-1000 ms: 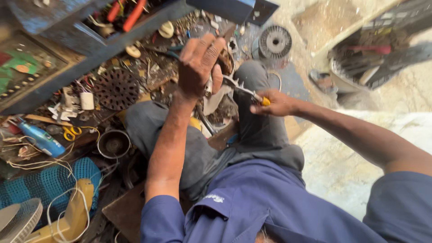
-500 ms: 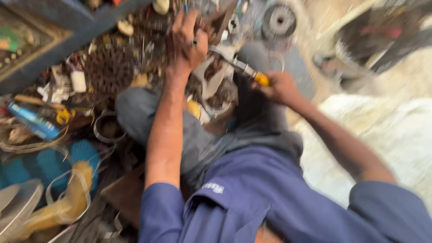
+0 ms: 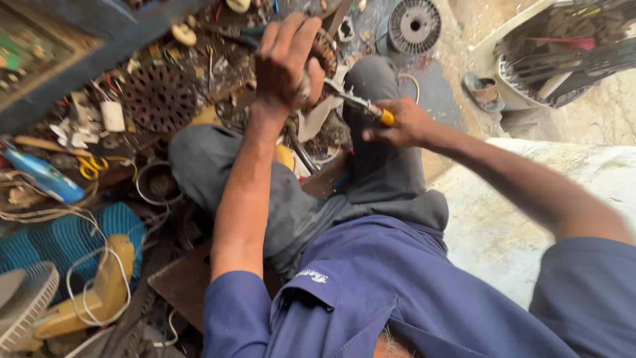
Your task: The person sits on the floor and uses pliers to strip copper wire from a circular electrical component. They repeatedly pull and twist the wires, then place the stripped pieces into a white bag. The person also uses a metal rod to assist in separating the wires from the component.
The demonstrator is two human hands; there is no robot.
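My left hand (image 3: 286, 61) grips a round rusty motor part (image 3: 323, 54) at the top middle; most of the part is hidden under the fingers. My right hand (image 3: 399, 124) is closed around the yellow handle of a screwdriver (image 3: 361, 105), whose metal shaft points up-left into the part. Both hands work above my knees, which are in grey trousers (image 3: 278, 192). My blue shirt fills the lower frame.
Floor clutter lies at the left: a perforated rusty disc (image 3: 159, 98), a metal ring (image 3: 159, 184), yellow-handled scissors (image 3: 93, 167), a blue tool (image 3: 41, 176), a teal woven mat (image 3: 63, 238), white cable. A wire spool (image 3: 414, 25) and a sandal (image 3: 482, 91) lie top right.
The view has shifted and tilted. My left hand stays on the motor part; my right hand has brought the screwdriver closer to it, with its tip now at the part.
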